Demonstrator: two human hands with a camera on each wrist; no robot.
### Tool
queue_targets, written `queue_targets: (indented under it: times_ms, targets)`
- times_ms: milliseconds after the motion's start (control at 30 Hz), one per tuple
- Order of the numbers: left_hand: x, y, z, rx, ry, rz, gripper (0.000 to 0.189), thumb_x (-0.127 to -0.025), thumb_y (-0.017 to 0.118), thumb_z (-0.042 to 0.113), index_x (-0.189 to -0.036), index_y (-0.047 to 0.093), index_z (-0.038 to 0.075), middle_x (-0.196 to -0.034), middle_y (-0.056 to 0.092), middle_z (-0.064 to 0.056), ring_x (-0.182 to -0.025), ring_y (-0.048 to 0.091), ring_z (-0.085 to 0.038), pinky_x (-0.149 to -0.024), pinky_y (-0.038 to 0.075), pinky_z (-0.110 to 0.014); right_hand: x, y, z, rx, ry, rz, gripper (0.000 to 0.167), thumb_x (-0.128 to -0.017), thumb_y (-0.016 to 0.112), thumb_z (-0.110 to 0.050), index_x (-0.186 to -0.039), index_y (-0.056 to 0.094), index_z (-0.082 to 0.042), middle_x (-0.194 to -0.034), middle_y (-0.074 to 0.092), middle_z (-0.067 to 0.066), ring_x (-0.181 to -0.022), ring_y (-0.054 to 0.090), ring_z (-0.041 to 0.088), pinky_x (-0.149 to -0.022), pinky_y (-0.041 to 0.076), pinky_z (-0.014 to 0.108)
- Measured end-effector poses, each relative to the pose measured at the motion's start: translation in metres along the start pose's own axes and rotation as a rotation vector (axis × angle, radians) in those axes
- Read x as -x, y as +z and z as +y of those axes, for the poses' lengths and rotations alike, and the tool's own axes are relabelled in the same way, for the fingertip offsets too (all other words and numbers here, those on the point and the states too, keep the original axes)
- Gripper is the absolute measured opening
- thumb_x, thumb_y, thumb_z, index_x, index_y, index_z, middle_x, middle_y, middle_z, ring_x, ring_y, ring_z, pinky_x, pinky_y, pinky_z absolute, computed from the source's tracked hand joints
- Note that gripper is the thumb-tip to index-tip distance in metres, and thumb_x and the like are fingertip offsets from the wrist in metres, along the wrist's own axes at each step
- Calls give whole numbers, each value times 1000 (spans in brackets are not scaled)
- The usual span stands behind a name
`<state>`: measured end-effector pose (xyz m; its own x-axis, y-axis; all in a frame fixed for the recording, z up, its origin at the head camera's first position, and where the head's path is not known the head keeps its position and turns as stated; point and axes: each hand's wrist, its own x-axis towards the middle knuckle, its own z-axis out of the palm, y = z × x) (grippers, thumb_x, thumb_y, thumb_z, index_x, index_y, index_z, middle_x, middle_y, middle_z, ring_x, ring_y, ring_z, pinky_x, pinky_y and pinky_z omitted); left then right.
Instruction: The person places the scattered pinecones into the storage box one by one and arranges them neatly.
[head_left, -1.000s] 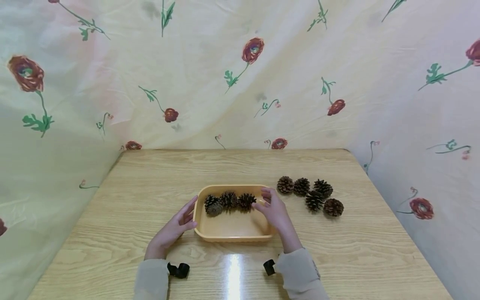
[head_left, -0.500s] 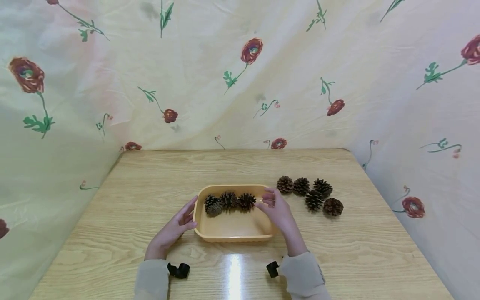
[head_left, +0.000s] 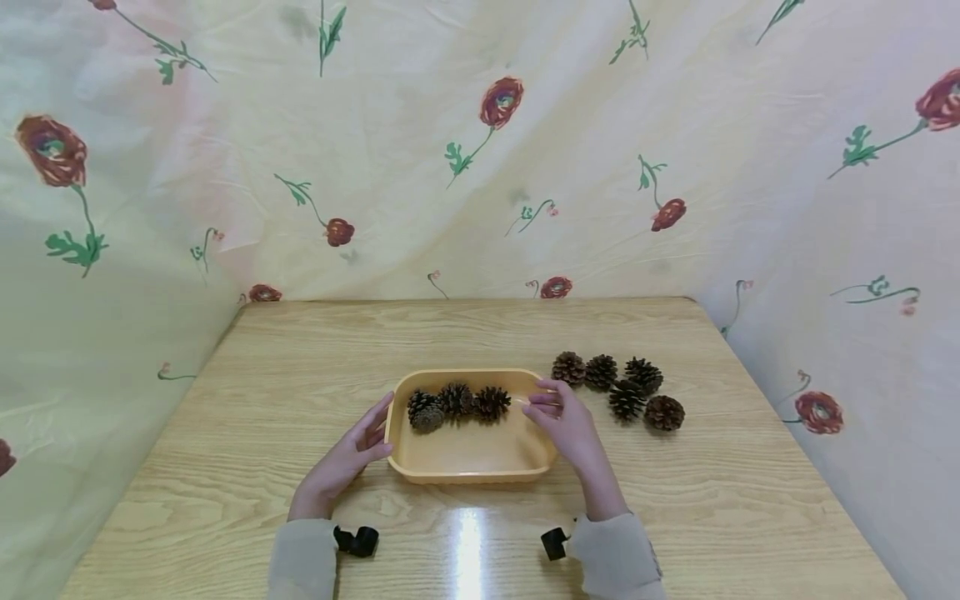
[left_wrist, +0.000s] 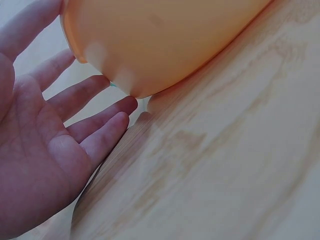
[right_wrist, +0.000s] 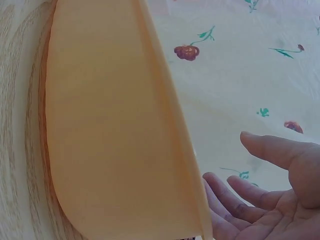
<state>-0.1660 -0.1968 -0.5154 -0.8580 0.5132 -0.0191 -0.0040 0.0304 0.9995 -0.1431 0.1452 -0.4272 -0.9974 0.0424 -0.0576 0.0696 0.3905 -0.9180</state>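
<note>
A yellow-orange rectangular plastic tray (head_left: 465, 457) stands on the table in the head view. Along its back left inside lie several dark pine cones (head_left: 455, 402). My left hand (head_left: 347, 457) touches the tray's left end with spread fingers; in the left wrist view its fingertips (left_wrist: 131, 103) meet the outer wall. At the tray's right end is my right hand (head_left: 567, 423), its fingers loosely bent near the rim and the thumb over the inside. In the right wrist view nothing sits between that thumb (right_wrist: 265, 147) and the fingers.
Several more pine cones (head_left: 627, 401) lie in a group on the wooden table (head_left: 247, 400), right of the tray. Floral cloth (head_left: 390, 167) hangs behind and beside the table. Black wrist mounts (head_left: 363, 542) sit at both sleeves.
My right hand has drawn back to the right, away from the rightmost pine cone in the tray. The left hand, the tray and the pine cones stay in place.
</note>
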Motion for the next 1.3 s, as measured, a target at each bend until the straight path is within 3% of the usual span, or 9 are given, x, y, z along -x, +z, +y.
queue_targets:
  times_ms: [700, 1067, 1133, 1300]
  targets:
    - [2, 1, 1, 42, 14, -11, 78, -97, 56, 12, -157, 9, 24, -164, 4, -14, -148, 14, -41, -102, 35, -8, 10, -18, 4, 3, 7, 68, 44, -92, 65, -12, -132, 51, 1, -127, 61, 23, -119, 59, 35, -102, 49, 42]
    - [2, 2, 3, 11, 21, -15, 77, -98, 54, 9, -158, 7, 20, -163, 3, -19, -146, 15, -46, -103, 35, -10, 11, -32, 15, 42, 45, 113, 45, -94, 63, -16, -134, 50, -1, -130, 60, 21, -121, 58, 34, -102, 48, 45]
    - [3, 2, 3, 7, 8, -8, 77, -98, 55, 10, -158, 8, 21, -163, 4, -18, -147, 16, -44, -107, 35, -14, 11, -35, 17, 44, 42, 125, 45, -94, 63, -16, -134, 49, 0, -130, 59, 22, -120, 58, 35, -101, 49, 45]
    - [3, 2, 4, 14, -27, 13, 77, -97, 56, 10, -157, 10, 25, -164, 6, -14, -148, 16, -40, -119, 22, -43, 12, -41, 21, 45, 45, 161, 46, -94, 63, -15, -134, 49, 1, -131, 58, 23, -120, 58, 34, -101, 50, 40]
